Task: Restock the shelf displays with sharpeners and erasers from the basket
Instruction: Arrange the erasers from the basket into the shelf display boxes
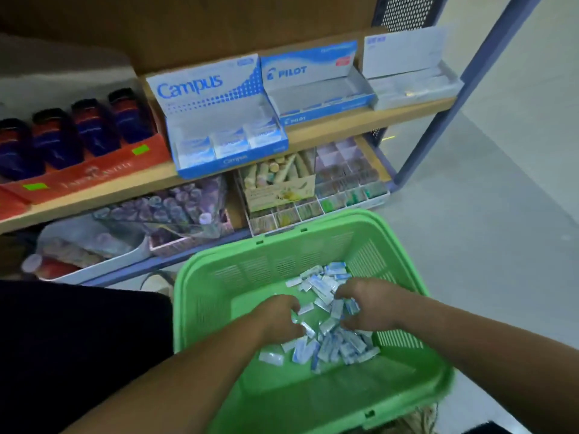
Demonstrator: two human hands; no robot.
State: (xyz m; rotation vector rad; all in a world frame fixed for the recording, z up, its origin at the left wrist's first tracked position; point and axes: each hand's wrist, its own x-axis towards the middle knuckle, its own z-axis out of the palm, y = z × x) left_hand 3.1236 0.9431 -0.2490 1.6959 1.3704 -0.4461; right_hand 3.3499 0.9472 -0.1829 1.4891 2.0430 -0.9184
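Erasers (332,346) in basket (250,270), basket before shelf (329,130), display boxes (219,120) on shelf

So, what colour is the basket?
The basket is light green; the head view shows it best.

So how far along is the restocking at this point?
Done: the red tray looks full of sharpeners. In hand: left hand and right hand grip erasers in the basket. Left: the Campus box holds one front row, the Pilot box looks nearly empty.
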